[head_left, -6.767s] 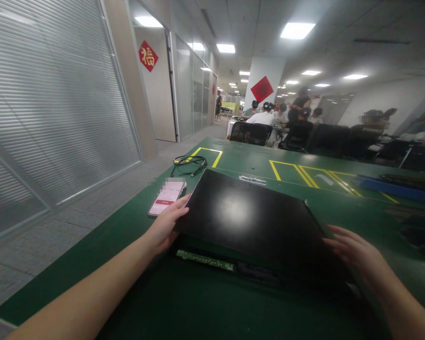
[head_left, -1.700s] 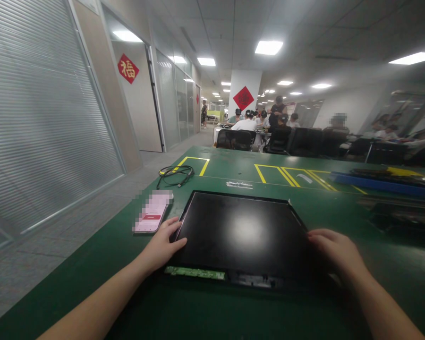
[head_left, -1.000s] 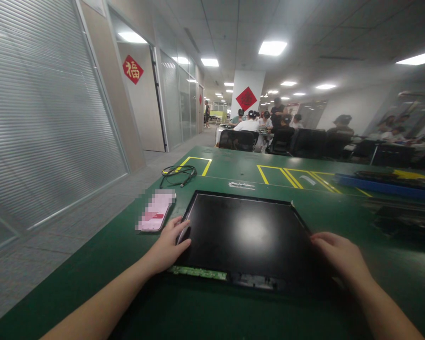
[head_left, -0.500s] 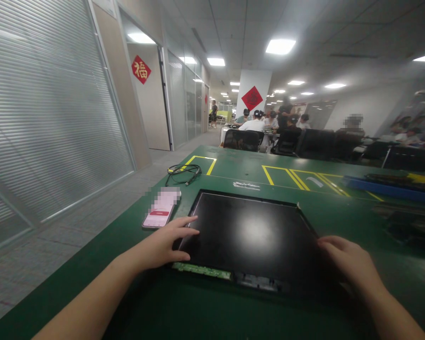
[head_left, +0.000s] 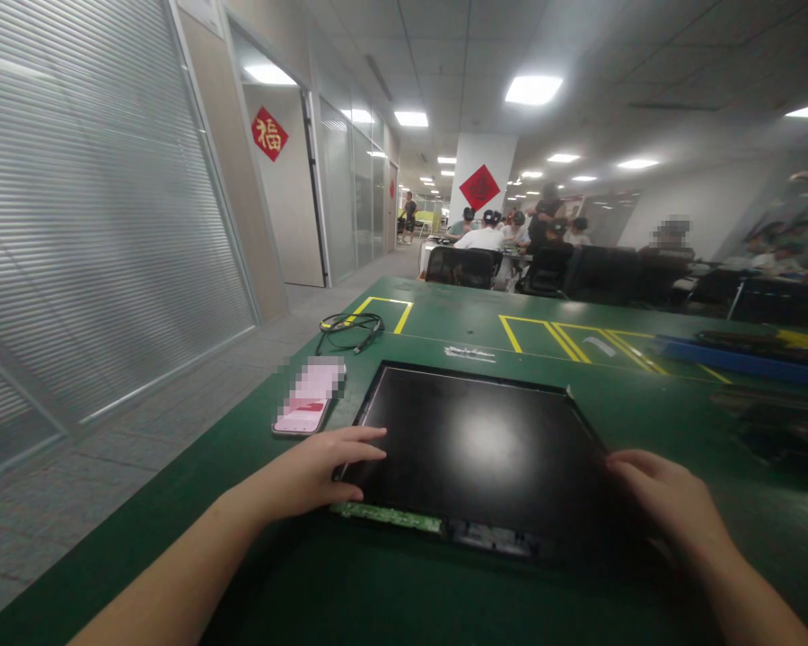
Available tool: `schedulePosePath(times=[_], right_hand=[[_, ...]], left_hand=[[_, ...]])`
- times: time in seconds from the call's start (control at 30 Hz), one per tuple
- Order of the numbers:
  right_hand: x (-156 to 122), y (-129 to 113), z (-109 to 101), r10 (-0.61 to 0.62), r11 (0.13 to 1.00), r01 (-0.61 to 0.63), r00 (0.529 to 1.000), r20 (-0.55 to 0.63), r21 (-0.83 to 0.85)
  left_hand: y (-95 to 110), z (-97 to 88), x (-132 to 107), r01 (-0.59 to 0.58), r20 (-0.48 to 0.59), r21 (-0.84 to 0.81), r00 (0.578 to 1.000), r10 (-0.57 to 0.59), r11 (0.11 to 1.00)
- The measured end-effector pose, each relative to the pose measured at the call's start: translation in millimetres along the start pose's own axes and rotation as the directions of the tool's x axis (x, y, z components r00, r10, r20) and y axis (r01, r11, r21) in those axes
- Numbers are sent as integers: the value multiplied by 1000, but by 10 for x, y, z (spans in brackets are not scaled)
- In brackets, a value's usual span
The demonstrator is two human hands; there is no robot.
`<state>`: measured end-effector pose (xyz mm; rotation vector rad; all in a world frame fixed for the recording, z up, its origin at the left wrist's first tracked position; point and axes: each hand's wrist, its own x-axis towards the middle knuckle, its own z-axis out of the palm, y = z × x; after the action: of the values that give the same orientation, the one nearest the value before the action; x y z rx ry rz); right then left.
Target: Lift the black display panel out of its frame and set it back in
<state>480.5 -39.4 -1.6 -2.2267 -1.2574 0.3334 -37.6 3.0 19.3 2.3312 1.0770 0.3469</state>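
panel (head_left: 458,458) looks stiff but fragile imo, grab the rim (head_left: 478,376), left hand (head_left: 323,468) fingers spread wide, can't tell if right hand (head_left: 670,493) grips

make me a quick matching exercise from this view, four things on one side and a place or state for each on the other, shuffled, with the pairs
Column one
1. phone
2. black cable
3. green circuit strip
4. right hand

Column two
A. at the black panel's right edge
B. screen lit pink
C. along the panel's near edge
D. loosely coiled, partly over yellow tape

Pairs: 1-B, 2-D, 3-C, 4-A
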Motion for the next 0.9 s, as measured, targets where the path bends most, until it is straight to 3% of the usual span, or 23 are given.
schedulePosePath(times=[0.47, 0.73, 0.9], right_hand=[[5, 3, -6, -18, 1000, 18, 1000, -19, -15], [-36, -42, -22, 6, 1000, -6, 1000, -11, -13], [-53, -57, -19, 26, 1000, -26, 1000, -1, 11]], left_hand=[[20, 5, 4, -66, -33, 14, 997, 66, 998], [59, -9, 9, -23, -23, 69, 999, 25, 997], [59, 22, 3, 71, -37, 110, 997, -67, 991]])
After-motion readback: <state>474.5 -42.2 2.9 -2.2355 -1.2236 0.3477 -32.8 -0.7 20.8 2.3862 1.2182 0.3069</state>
